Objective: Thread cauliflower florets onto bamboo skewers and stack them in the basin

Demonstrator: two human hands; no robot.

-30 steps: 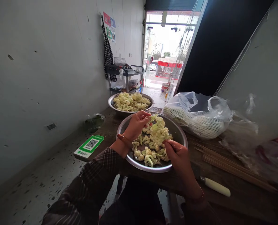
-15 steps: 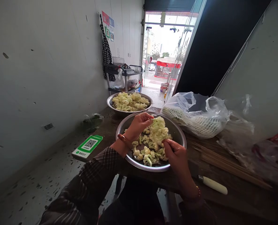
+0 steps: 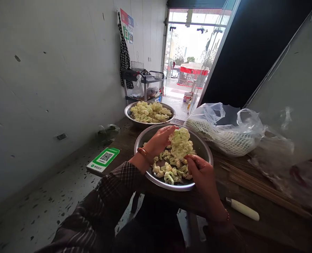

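Over the near metal bowl (image 3: 210, 154), a bunch of pale cauliflower (image 3: 181, 141) is held up between my hands. My left hand (image 3: 159, 141), its fingers fairly straight, lies against the bunch's upper left side and grips it. The fingertips of my right hand (image 3: 201, 169) are pinched together at the lower right end of the bunch. Whatever lies in that pinch is too small or hidden to make out. Loose cauliflower florets (image 3: 171, 171) lie in the bowl below.
Behind stands another metal bowl (image 3: 126, 113) heaped with cauliflower and thin sticks. Bamboo skewers (image 3: 261, 188) and a pale-handled knife (image 3: 244, 208) lie to the right. Plastic bags (image 3: 232, 138) sit at the back right. A green QR-code sign (image 3: 104, 159) is at left.
My left fingers have straightened and lie flatter along the cauliflower. My right hand stays pinched at its lower end. The whole view has shifted slightly.
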